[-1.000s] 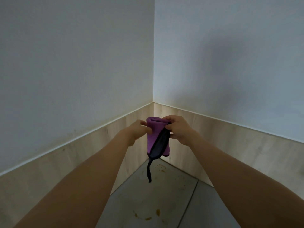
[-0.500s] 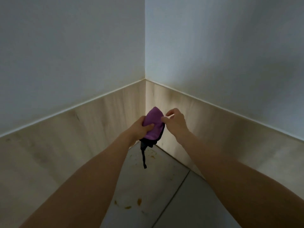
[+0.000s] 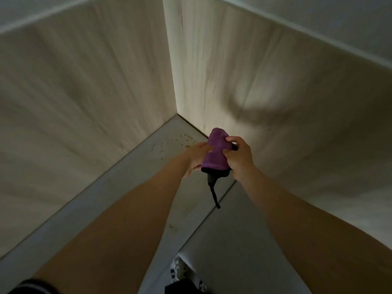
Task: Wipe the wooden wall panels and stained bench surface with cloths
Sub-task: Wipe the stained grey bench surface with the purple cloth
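Observation:
A bunched purple cloth [image 3: 215,152] with a black edge and a dangling black strip is held between both hands in the middle of the view. My left hand [image 3: 196,159] grips its left side and my right hand [image 3: 239,159] pinches its right side. Pale wooden wall panels [image 3: 95,85] meet at a corner behind the hands, the right panel [image 3: 286,102] partly in shadow. Below lies the grey bench surface [image 3: 148,166], with brownish stains [image 3: 186,140] near the corner and a few more [image 3: 172,227] closer to me.
White wall [image 3: 339,15] rises above the panels' trim. A seam [image 3: 203,221] runs across the grey surface. A shoe [image 3: 180,270] shows at the bottom edge between my forearms.
The view has tilted down and drawn closer to the corner, so the panels now fill the frame. Both hands keep hold of the cloth and have regripped it lower over the grey surface.

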`<action>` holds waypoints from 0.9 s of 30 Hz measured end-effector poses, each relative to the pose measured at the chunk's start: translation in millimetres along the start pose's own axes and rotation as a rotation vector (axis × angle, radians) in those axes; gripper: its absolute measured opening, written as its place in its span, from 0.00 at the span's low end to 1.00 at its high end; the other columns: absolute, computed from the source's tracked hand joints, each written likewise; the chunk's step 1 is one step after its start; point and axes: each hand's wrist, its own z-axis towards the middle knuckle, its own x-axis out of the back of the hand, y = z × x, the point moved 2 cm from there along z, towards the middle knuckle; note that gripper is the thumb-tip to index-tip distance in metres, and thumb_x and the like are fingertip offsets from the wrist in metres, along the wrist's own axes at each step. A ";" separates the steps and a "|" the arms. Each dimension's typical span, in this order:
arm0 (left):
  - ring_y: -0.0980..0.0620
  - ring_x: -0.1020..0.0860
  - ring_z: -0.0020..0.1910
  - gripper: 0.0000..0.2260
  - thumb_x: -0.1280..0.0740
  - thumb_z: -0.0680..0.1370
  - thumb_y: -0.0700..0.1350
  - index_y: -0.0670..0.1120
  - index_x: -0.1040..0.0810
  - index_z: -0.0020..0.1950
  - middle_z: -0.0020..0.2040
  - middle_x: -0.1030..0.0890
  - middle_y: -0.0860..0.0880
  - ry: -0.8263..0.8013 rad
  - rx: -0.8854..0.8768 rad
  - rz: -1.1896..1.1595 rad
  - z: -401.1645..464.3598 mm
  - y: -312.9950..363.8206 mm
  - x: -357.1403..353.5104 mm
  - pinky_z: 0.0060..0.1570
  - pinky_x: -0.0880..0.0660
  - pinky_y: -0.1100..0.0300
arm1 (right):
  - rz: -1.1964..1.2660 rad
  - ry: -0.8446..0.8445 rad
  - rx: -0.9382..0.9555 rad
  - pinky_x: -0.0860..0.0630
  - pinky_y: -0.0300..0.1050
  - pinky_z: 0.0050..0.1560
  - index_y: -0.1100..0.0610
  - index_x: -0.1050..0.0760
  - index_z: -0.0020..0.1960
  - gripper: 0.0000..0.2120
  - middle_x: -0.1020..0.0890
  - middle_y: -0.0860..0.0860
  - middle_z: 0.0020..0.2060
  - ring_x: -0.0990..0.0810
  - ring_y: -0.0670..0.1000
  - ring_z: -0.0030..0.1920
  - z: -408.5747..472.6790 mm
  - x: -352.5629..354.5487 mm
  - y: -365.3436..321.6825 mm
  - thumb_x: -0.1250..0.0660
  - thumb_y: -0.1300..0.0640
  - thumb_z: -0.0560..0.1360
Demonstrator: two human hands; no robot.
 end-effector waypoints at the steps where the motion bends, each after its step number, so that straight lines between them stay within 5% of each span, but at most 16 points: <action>1: 0.56 0.26 0.38 0.12 0.42 0.82 0.44 0.47 0.29 0.65 0.44 0.24 0.50 0.004 0.011 0.020 19.3 -10.8 -5.8 0.37 0.29 0.65 | -0.021 0.026 -0.031 0.20 0.49 0.46 0.51 0.26 0.48 0.18 0.25 0.57 0.57 0.22 0.56 0.52 13.9 0.4 18.2 0.40 0.74 0.73; 7: 0.48 0.28 0.62 0.16 0.44 0.81 0.39 0.43 0.30 0.69 0.66 0.27 0.44 0.075 -0.015 0.234 124.6 -80.0 -17.9 0.52 0.32 0.61 | -0.124 0.160 -0.155 0.24 0.54 0.58 0.53 0.25 0.55 0.17 0.26 0.56 0.61 0.24 0.57 0.58 87.9 -0.1 126.5 0.40 0.72 0.74; 12: 0.46 0.32 0.66 0.16 0.41 0.80 0.39 0.46 0.28 0.68 0.68 0.32 0.43 0.238 -0.100 0.625 195.7 -127.7 2.1 0.61 0.34 0.56 | -0.206 0.267 -0.165 0.28 0.48 0.63 0.57 0.26 0.61 0.18 0.28 0.55 0.65 0.27 0.55 0.63 133.5 1.8 177.8 0.42 0.71 0.75; 15: 0.45 0.37 0.69 0.18 0.42 0.81 0.40 0.47 0.32 0.71 0.71 0.36 0.45 0.335 -0.135 0.875 218.3 -143.6 12.1 0.65 0.37 0.53 | -0.474 0.257 -0.160 0.37 0.45 0.67 0.54 0.28 0.66 0.19 0.41 0.52 0.73 0.36 0.57 0.69 146.5 -8.0 195.8 0.41 0.66 0.77; 18: 0.45 0.39 0.68 0.19 0.42 0.80 0.41 0.47 0.35 0.72 0.71 0.38 0.47 0.434 -0.180 0.974 237.3 -161.6 20.1 0.65 0.36 0.52 | -0.798 0.281 -0.045 0.47 0.52 0.72 0.55 0.36 0.72 0.22 0.50 0.53 0.76 0.48 0.59 0.74 144.3 -25.4 218.4 0.41 0.56 0.79; 22: 0.45 0.43 0.72 0.21 0.45 0.82 0.48 0.48 0.42 0.75 0.73 0.41 0.49 0.447 -0.271 1.103 254.0 -185.4 28.9 0.70 0.40 0.49 | -0.942 0.240 0.125 0.55 0.50 0.74 0.60 0.51 0.77 0.29 0.52 0.56 0.77 0.54 0.57 0.76 152.5 -39.8 250.8 0.47 0.48 0.82; 27: 0.46 0.49 0.73 0.23 0.55 0.82 0.56 0.54 0.51 0.78 0.75 0.46 0.52 0.485 -0.276 1.182 264.1 -212.5 32.2 0.73 0.47 0.49 | -1.047 0.207 0.178 0.52 0.52 0.73 0.51 0.55 0.78 0.29 0.53 0.54 0.77 0.55 0.57 0.76 166.2 -39.4 264.9 0.50 0.46 0.81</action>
